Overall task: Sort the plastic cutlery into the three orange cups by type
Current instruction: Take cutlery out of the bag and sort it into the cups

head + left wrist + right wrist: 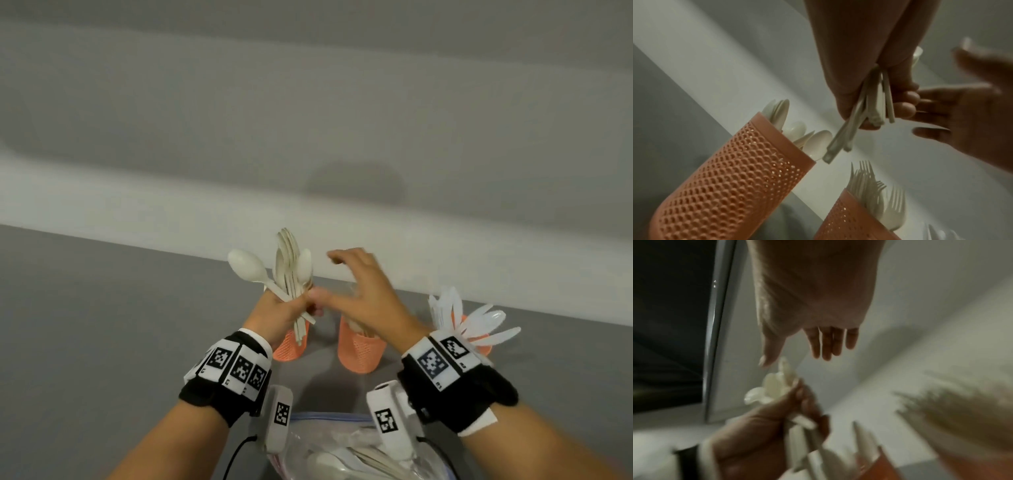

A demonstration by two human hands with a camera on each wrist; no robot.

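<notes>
Fingers of the left hand curl tight around a bundle of spoons, bowls fanned upward and handles sticking out below the fist, just above the left cup. Beside it the right hand hangs with fingers straight and spread, holding nothing; its thumb reaches toward the left fist, though whether it touches is unclear, and its far fingertips are blurred.

Behind everything runs a pale wall, meeting the grey table on which all else stands. Both forearms come in from the bottom edge wearing black wrist bands with black-and-white square markers. Between the forearms, at the near edge, lies a clear plastic bag with more white cutlery inside, partly covered by the white wrist cameras.

3 orange mesh cups stand in a row near the wall. The left cup, mostly hidden by the left hand in the head view, holds spoons bowl-up in the left wrist view. The middle cup, under the right hand, holds forks, tines up. The right cup is nearly hidden behind the right wrist band and holds white knives fanning out to the right.
</notes>
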